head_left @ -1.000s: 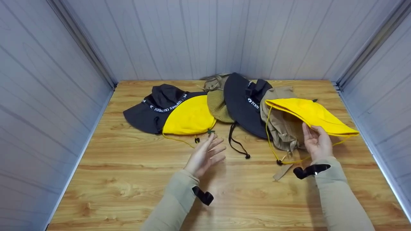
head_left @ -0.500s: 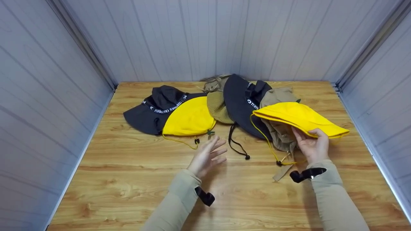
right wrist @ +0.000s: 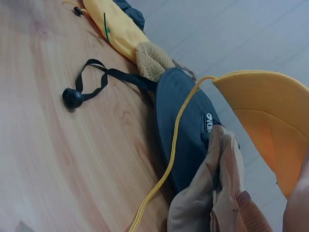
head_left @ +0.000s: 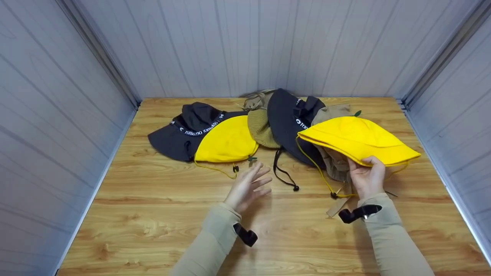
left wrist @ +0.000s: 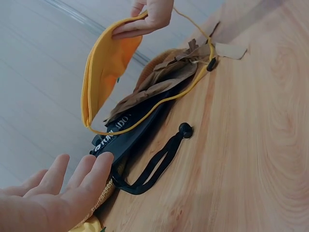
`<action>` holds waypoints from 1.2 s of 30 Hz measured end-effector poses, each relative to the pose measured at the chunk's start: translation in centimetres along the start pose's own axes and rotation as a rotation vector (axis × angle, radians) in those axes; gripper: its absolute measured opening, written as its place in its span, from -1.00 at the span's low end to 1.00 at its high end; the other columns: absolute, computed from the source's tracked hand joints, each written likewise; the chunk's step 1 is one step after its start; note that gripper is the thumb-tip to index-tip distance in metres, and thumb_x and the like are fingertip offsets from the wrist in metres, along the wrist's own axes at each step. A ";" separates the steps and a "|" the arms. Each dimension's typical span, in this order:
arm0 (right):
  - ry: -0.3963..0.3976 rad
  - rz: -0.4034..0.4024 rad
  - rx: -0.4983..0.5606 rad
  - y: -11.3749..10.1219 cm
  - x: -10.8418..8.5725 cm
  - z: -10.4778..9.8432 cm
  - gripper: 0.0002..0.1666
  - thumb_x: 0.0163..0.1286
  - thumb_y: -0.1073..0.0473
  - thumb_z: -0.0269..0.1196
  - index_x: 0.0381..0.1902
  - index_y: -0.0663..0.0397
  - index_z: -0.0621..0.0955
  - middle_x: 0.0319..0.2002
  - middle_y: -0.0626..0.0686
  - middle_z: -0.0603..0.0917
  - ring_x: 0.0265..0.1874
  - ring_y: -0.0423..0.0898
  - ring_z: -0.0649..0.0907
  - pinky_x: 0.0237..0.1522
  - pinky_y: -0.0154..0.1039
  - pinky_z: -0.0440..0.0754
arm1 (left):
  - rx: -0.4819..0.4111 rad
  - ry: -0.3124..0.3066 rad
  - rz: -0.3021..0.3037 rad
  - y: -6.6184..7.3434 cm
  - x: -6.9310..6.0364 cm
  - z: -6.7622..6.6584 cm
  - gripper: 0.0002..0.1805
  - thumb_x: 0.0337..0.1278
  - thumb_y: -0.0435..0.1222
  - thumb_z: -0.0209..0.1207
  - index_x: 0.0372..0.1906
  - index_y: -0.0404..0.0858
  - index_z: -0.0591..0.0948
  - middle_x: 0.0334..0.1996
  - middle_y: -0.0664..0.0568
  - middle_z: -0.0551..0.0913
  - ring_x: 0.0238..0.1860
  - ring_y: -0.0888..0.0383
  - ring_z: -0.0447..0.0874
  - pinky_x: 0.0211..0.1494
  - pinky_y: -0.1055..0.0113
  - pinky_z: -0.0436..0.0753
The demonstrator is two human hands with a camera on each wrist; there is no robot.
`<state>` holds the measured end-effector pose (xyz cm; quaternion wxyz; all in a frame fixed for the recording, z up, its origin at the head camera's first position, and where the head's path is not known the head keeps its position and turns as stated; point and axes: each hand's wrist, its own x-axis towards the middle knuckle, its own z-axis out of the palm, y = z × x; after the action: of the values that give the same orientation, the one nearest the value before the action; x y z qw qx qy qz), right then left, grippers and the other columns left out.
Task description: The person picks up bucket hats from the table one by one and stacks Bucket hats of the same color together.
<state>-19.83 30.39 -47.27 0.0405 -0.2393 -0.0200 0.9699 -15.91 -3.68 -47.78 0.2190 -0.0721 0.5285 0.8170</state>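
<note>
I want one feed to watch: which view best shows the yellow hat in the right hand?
The head view: the yellow hat shows almost whole, crown and brim; the right hand covers little. The left wrist view shows it narrower, side-on; the right wrist view only part, cut off at the picture edge.

At frame right, a yellow cloth bucket hat (head_left: 356, 134) hangs above crumpled tan fabric (head_left: 332, 112), right of a black wide-brimmed cloth hat (head_left: 284, 124) on the brown wooden bench (head_left: 153, 226).

A wood-grained tabletop (head_left: 153, 230) is lying below the grip. A pale panelled back wall (head_left: 245, 46) is rising beyond it, and a right wall (head_left: 452, 103) is standing to its right.
</note>
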 end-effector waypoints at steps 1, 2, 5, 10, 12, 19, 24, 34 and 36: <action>-0.002 -0.004 -0.010 0.2 -0.1 0.0 -0.42 0.12 0.66 -0.07 0.04 0.08 0.34 -0.04 0.02 0.48 -0.05 -0.06 0.56 0.04 -0.03 0.68 | 0.001 0.004 -0.001 0.0 0.0 0.0 -0.26 0.46 0.03 -0.01 0.51 -0.33 0.14 0.44 -0.25 0.33 0.42 -0.27 0.32 0.36 -0.11 0.46; -0.004 -0.004 -0.016 0.4 -0.2 0.0 -0.42 0.12 0.66 -0.07 0.04 0.07 0.34 -0.03 0.02 0.48 -0.05 -0.06 0.56 0.04 -0.03 0.68 | 0.003 0.007 -0.002 0.0 0.0 0.0 -0.25 0.46 0.03 0.00 0.51 -0.32 0.14 0.43 -0.25 0.33 0.41 -0.26 0.33 0.35 -0.11 0.48; -0.015 -0.002 -0.036 0.8 -0.5 0.0 -0.43 0.16 0.64 -0.07 0.05 0.06 0.33 -0.02 0.01 0.47 -0.04 -0.06 0.56 0.04 -0.04 0.68 | 0.012 0.009 -0.003 -0.2 0.0 0.0 -0.25 0.45 0.04 0.00 0.52 -0.30 0.14 0.43 -0.24 0.35 0.40 -0.24 0.36 0.32 -0.07 0.52; -0.027 0.017 -0.061 1.6 -0.9 -0.2 -0.50 0.15 0.64 -0.07 -0.02 0.11 0.34 -0.09 0.05 0.48 -0.13 -0.02 0.58 -0.15 0.01 0.72 | -0.005 0.007 0.000 -0.3 0.2 0.1 -0.27 0.46 0.02 0.00 0.50 -0.33 0.16 0.43 -0.28 0.34 0.40 -0.26 0.36 0.33 -0.08 0.51; -0.038 0.029 -0.071 2.0 -1.0 -0.3 -0.53 0.19 0.62 -0.09 -0.01 0.11 0.34 -0.09 0.06 0.48 -0.13 -0.01 0.59 -0.18 0.02 0.72 | -0.019 0.005 0.003 -0.3 0.2 0.2 -0.29 0.46 -0.01 0.01 0.47 -0.36 0.18 0.43 -0.30 0.32 0.40 -0.28 0.34 0.34 -0.08 0.50; -0.086 0.062 -0.124 3.3 -1.6 -0.3 -0.55 0.27 0.58 -0.14 0.02 0.08 0.33 -0.07 0.07 0.51 -0.12 0.00 0.63 -0.12 0.06 0.73 | -0.037 0.005 -0.001 -0.5 0.3 0.1 -0.30 0.49 -0.06 -0.01 0.49 -0.37 0.13 0.43 -0.32 0.31 0.42 -0.28 0.31 0.35 -0.05 0.50; -0.110 0.087 -0.168 4.6 -2.3 -0.5 -0.60 0.29 0.56 -0.17 -0.02 0.06 0.31 -0.11 0.06 0.49 -0.16 -0.01 0.63 -0.21 0.02 0.74 | -0.046 0.018 -0.003 -0.6 0.2 0.1 -0.30 0.49 -0.09 -0.01 0.50 -0.37 0.10 0.45 -0.33 0.27 0.44 -0.28 0.27 0.36 -0.05 0.48; -0.156 0.111 -0.290 6.7 -3.4 -1.0 -0.64 0.30 0.54 -0.21 -0.05 0.07 0.27 -0.15 0.03 0.46 -0.26 -0.06 0.57 -0.32 -0.09 0.71 | -0.075 0.074 0.056 -0.7 0.8 0.4 -0.26 0.49 -0.16 -0.01 0.49 -0.51 0.01 0.49 -0.43 0.10 0.54 -0.28 0.02 0.55 -0.07 0.16; -0.162 0.114 -0.311 7.0 -3.5 -1.1 -0.62 0.29 0.54 -0.22 -0.04 0.07 0.27 -0.14 0.03 0.47 -0.24 -0.07 0.59 -0.30 -0.10 0.72 | -0.077 0.061 0.072 -0.8 0.9 0.5 -0.25 0.50 -0.17 -0.03 0.49 -0.56 -0.04 0.49 -0.47 0.06 0.55 -0.29 -0.03 0.57 -0.06 0.09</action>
<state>-16.71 23.17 -47.06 -0.0539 -0.1645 -0.1592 0.9720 -16.33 -2.75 -48.55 0.1704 -0.0864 0.5053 0.8415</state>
